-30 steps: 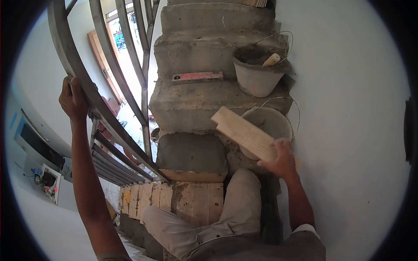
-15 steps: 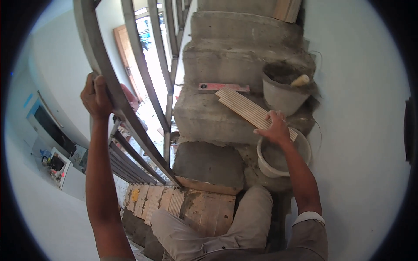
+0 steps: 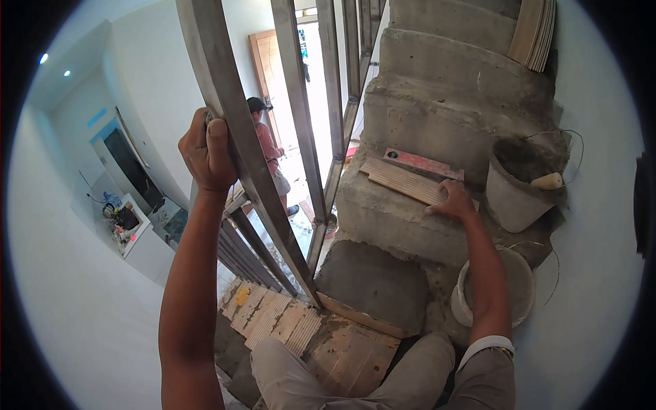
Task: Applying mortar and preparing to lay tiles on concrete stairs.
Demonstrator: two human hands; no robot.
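My left hand (image 3: 209, 152) is wrapped round a grey metal railing bar (image 3: 236, 116) on the left. My right hand (image 3: 453, 201) grips the near end of a beige tile strip (image 3: 403, 182) with long ribs, thumb on one side and fingers on the other. The strip lies along a rough cement step, close beside a red spirit level (image 3: 422, 164). Below my right forearm stands a pale bucket (image 3: 463, 301) with grey liquid in it, partly covered by the arm. Smooth wet-looking mortar (image 3: 372, 277) covers the lower step in front of my knees.
A grey bucket (image 3: 517, 198) of mortar with a light-handled tool (image 3: 547, 181) stands against the right wall. More ribbed strips (image 3: 533, 34) lean higher up the stairs. Tiled steps (image 3: 273, 318) descend at lower left. Beyond the railing, a person (image 3: 270, 154) stands on the floor below.
My right hand has brought the tile strip from above the pale bucket onto the step beside the level. The view has swung left, and a person now shows through the railing.
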